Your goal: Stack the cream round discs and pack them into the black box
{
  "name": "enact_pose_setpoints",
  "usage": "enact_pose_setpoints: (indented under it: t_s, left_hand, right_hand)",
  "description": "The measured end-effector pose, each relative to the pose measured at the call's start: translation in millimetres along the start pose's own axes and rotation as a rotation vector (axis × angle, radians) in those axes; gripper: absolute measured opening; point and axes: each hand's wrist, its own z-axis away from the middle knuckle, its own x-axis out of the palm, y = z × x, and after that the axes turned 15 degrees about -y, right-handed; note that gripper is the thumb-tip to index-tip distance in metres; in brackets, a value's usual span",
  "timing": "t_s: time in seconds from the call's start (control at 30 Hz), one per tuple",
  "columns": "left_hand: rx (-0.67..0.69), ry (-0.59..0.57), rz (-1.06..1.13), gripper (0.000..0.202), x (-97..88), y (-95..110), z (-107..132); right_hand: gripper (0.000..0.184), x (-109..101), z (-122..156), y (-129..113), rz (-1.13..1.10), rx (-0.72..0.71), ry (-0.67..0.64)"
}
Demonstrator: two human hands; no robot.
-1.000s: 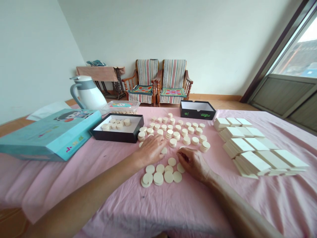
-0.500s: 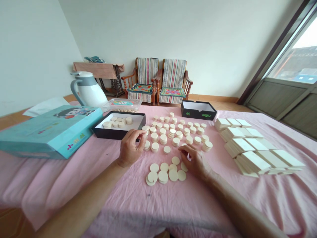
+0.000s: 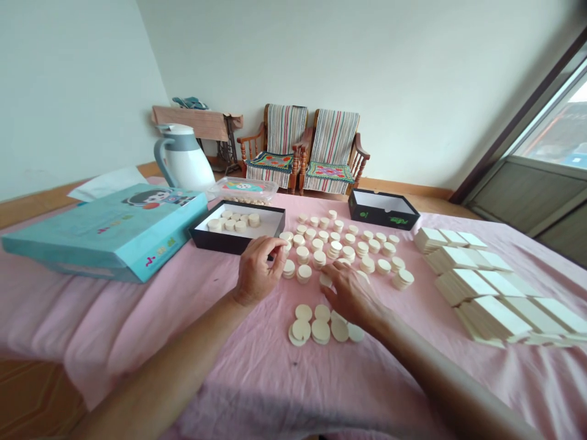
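Note:
My left hand (image 3: 260,272) has its thumb and index finger pinched at the side of a small stack of pale round wooden discs (image 3: 286,237), just right of the black box. My right hand (image 3: 352,292) reaches in from the right, thumb and index finger around a low wooden disc (image 3: 325,280); part of that disc is hidden by the fingers. Beyond both hands stand several short stacks of the same discs. Nearer to me, a loose group of flat discs (image 3: 340,330) lies on the pink cloth, partly overlapping.
Left are a black open box (image 3: 215,241) with discs inside, a turquoise box (image 3: 105,235), a white jug (image 3: 188,162) and a clear plastic tub (image 3: 247,188). Another black box (image 3: 383,214) stands at the back. Stacked rectangular wooden pieces (image 3: 477,284) fill the right side.
My right hand has moved left, from beside the loose flat discs to the single disc near the stacks. My left hand stays at the same stack. The whole view has shifted slightly.

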Motion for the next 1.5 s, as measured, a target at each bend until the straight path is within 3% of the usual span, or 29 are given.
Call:
enact_pose_setpoints:
  t_s: [0.17, 0.27, 0.4, 0.5, 0.63, 0.8, 0.87, 1.13, 1.4, 1.5]
  left_hand:
    - [-0.014, -0.018, 0.008, 0.012, 1.2, 0.4, -0.1]
    - [-0.012, -0.023, 0.010, 0.012, 1.7, 1.5, -0.4]
    - [-0.009, -0.015, 0.007, 0.011, 1.8, 3.3, -1.0]
    - [-0.017, -0.022, 0.005, 0.012, 2.3, 3.8, -1.3]
    - [-0.025, -0.043, 0.002, 0.013, 3.7, 3.1, -1.0]
    - [-0.026, -0.036, 0.009, 0.011, 4.4, 2.4, -0.6]
    - [-0.025, -0.035, 0.015, 0.011, 4.2, 2.6, -0.7]
    - [-0.030, -0.044, 0.018, 0.012, 3.3, 3.5, -0.2]
    - [-0.019, -0.035, 0.029, 0.011, 3.0, 4.6, -0.3]
    - [-0.014, -0.027, 0.033, 0.010, 2.8, 5.1, 0.0]
  right_hand:
    - [0.030, 7.2, -2.8, 5.0, -0.117, -0.086, 0.063]
    - [0.027, 3.0, 0.8, 15.6, -0.200, -0.141, 0.074]
    - [0.015, -14.4, 14.3, 38.3, -0.254, -0.178, -0.072]
    - [0.024, -25.1, 24.3, 50.5, -0.255, -0.264, -0.224]
    - [0.032, -24.7, 27.8, 47.3, -0.257, -0.314, -0.293]
    - [0.004, -14.1, 24.0, 34.0, -0.129, -0.121, -0.140]
    - [0.007, -14.0, 23.6, 32.7, -0.114, -0.043, -0.094]
    - [0.023, -14.6, 24.4, 35.1, -0.127, -0.220, -0.152]
    - [0.018, -13.4, 22.5, 29.5, -0.082, -0.156, -0.171]
    - [0.013, -15.5, 19.8, 26.1, -0.122, -0.111, -0.097]
